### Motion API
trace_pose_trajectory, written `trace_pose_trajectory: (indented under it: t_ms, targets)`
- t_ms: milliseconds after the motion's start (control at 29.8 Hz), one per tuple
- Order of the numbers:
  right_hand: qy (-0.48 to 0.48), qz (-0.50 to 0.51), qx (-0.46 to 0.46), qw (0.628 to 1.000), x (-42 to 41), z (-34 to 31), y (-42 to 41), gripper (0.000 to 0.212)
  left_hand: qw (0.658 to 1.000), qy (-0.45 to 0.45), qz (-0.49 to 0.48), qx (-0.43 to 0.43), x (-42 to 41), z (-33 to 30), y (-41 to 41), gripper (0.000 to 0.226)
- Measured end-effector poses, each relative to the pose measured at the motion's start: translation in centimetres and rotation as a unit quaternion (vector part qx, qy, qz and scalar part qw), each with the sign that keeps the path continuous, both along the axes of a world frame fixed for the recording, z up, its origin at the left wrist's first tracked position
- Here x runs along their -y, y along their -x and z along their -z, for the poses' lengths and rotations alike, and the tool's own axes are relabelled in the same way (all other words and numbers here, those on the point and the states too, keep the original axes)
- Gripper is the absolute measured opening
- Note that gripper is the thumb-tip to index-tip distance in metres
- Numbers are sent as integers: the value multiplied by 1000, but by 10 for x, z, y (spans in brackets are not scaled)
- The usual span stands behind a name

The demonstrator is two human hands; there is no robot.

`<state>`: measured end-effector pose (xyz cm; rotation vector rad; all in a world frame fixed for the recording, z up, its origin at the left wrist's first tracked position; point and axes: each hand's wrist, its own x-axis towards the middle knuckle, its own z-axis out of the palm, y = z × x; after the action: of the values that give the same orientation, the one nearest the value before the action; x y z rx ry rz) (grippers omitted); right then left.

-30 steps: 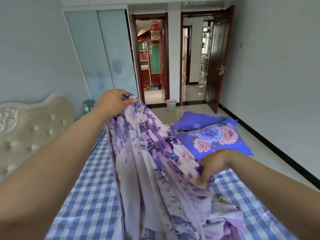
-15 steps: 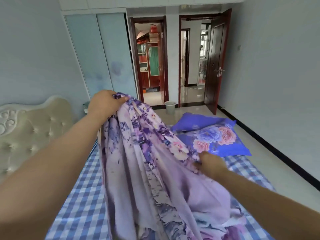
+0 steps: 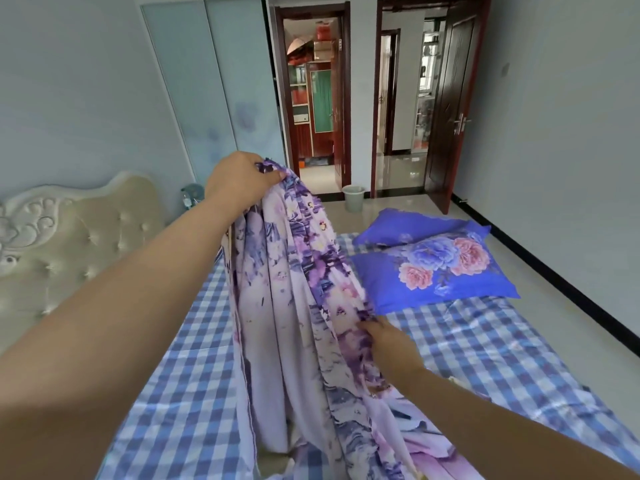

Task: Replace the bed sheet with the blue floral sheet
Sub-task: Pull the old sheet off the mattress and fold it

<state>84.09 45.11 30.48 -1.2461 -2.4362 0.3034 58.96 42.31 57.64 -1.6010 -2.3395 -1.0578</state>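
A lilac and purple floral sheet (image 3: pixel 294 306) hangs in bunched folds over the middle of the bed. My left hand (image 3: pixel 239 178) holds its top edge raised high. My right hand (image 3: pixel 388 341) grips the same edge lower down and to the right, fingers pinched on the cloth. The sheet's lower part pools on the blue and white checked sheet (image 3: pixel 180 393) that covers the mattress.
Two bright blue floral pillows (image 3: pixel 450 271) lie at the bed's far right corner. A cream tufted headboard (image 3: pixel 69 237) stands at the left. A small bin (image 3: pixel 353 197) sits on the floor before two open doorways. Bare tiled floor runs along the right wall.
My right hand has slid along the sheet's edge, away from me and toward the pillows. My left hand still holds the top edge raised, and the cloth between the hands has stretched out.
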Motion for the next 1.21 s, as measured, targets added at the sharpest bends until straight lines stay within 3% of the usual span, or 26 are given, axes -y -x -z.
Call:
trace_pose_trajectory:
  t_ms: [67, 168, 268, 369, 503, 637, 771, 938, 1139, 1206]
  targets:
    - [102, 61, -69, 990, -3, -5, 2, 49, 1000, 2, 6, 3, -2, 2, -1, 39]
    - [110, -4, -119, 987, 17, -7, 15, 27, 1000, 2, 10, 19, -5, 4, -4, 39]
    - [169, 10, -122, 978, 31, 2, 32, 44, 999, -3, 25, 26, -10, 4, -10, 35]
    - [155, 84, -138, 975, 29, 9, 41, 34, 998, -13, 48, 37, -14, 2, -18, 31]
    - [153, 120, -230, 954, 31, 16, 39, 21, 997, -29, 46, 52, -14, -1, -16, 28]
    - [150, 148, -322, 923, 23, 19, 29, 14, 997, -37, 14, 66, -6, 4, -1, 40]
    - [145, 139, -275, 940, 13, 19, 6, 17, 996, -33, -2, 77, 2, 16, 13, 36]
    - [139, 78, -128, 979, 14, 26, -16, 19, 997, -24, -26, 71, 3, 24, 22, 38]
    - [263, 35, -43, 963, 33, 35, -25, 39, 996, -23, -42, 72, 6, 31, 32, 35]
    - [283, 52, -94, 953, 32, 23, -33, 32, 996, -12, -55, 72, 12, 36, 45, 36]
